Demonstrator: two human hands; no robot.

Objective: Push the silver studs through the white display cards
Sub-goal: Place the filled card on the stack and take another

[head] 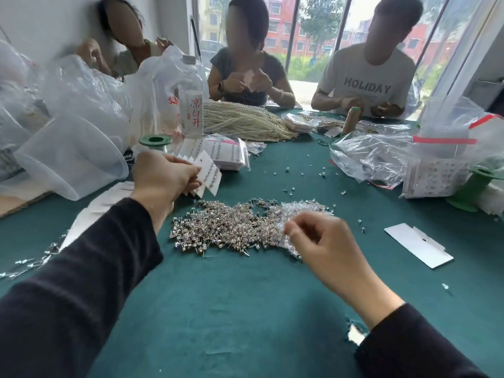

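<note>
Just beyond the left hand (163, 178), a clear bottle (192, 105) bore the red characters 凉白开, running downward on its label. Far beyond the right hand (321, 246), a grey T-shirt (368, 85) read HOLIDAY in dark capitals. Red print on the plastic bag (152, 85) left of the bottle was too crumpled to read.

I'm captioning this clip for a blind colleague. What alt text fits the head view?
Over a green table, the left hand holds a fan of white display cards while the right hand, fingers curled, hovers over a pile of silver studs. Three people work opposite, beyond pearl strands.
</note>
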